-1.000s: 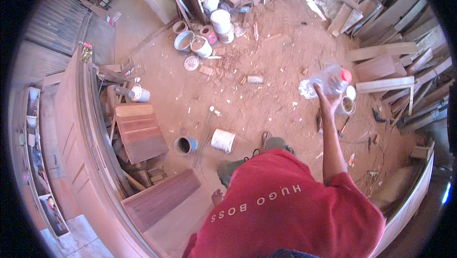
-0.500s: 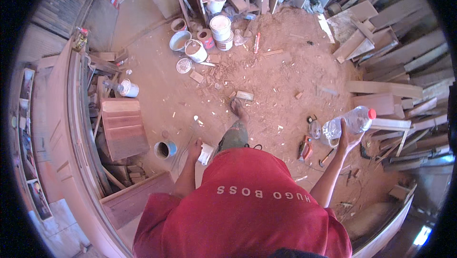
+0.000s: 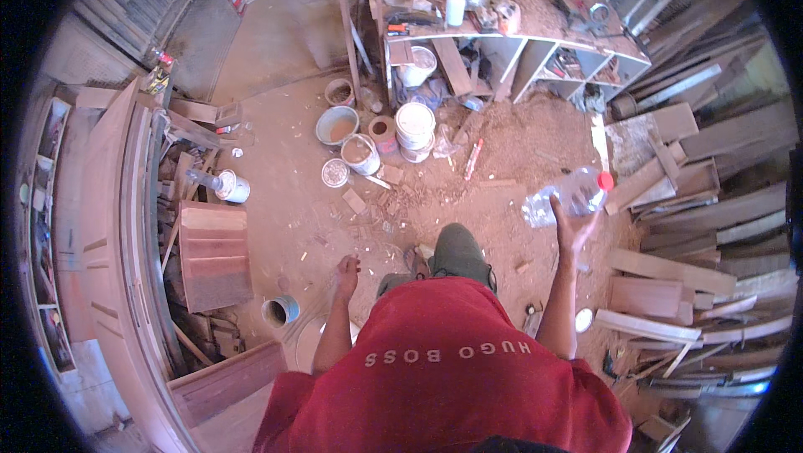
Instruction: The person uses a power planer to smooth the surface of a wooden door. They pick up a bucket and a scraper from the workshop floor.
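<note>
My right hand (image 3: 574, 227) is wrapped around a large clear plastic bottle (image 3: 544, 206) with a red cap. The bottle is held out in front and to the right, lying nearly sideways with its cap pointing right. It looks see-through, and I cannot make out any liquid in it. My left hand (image 3: 348, 268) hangs at the left of my body with its fingers curled in, and nothing shows in it. Below that hand, the floor shows a blue paint can (image 3: 281, 310), standing apart from it.
Several buckets, among them a lidded white bucket (image 3: 415, 124), stand ahead on the dusty floor. Behind them is a cluttered workbench (image 3: 535, 30) with open shelves. Stacked planks (image 3: 694, 210) line the right side. Wooden panels (image 3: 215, 256) and doors lean at the left.
I have stepped forward, and the workbench shows more fully. My right hand has carried the bottle forward and inward. The tools on the floor at the right are now mostly hidden by my arm.
</note>
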`<state>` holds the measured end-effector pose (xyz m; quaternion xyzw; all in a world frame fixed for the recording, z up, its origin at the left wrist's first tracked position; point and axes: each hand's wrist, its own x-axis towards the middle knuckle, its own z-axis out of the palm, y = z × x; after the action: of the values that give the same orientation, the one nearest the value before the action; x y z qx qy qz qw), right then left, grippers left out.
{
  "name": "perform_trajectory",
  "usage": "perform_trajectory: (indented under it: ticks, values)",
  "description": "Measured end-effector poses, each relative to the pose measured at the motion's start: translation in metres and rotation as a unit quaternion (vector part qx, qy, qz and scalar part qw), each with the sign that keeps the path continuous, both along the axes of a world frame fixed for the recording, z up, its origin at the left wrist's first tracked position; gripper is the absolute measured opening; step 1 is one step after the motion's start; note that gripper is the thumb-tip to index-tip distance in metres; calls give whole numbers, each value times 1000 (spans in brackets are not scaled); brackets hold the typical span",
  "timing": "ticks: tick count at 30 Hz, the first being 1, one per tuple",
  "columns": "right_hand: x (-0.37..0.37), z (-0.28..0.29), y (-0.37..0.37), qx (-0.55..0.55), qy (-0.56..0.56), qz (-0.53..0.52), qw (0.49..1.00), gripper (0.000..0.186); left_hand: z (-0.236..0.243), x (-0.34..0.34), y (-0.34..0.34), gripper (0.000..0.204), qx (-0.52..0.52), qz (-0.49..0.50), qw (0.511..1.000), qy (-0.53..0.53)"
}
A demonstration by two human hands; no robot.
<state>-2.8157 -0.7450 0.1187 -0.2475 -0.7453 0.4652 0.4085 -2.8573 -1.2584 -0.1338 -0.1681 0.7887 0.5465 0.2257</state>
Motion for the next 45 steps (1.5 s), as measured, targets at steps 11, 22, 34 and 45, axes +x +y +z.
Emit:
perform_trajectory:
  ticks: [11, 22, 34, 45]
  values:
    - [-517, 4, 12, 50, 98, 220, 969, 92, -56, 48, 6, 36, 166, 608, 776, -24]
    - [-855, -52, 33, 136, -3, 160, 978, 96, -2, 87, 246, 41, -9, 502, 822, -268]
    - [-924, -101, 33, 192, -68, 98, 974, 105, 84, -3, 210, 39, -174, 511, 828, -151]
    - [-945, -209, 77, 356, -181, 17, 917, 103, 83, 18, 205, 42, -144, 520, 825, -166]
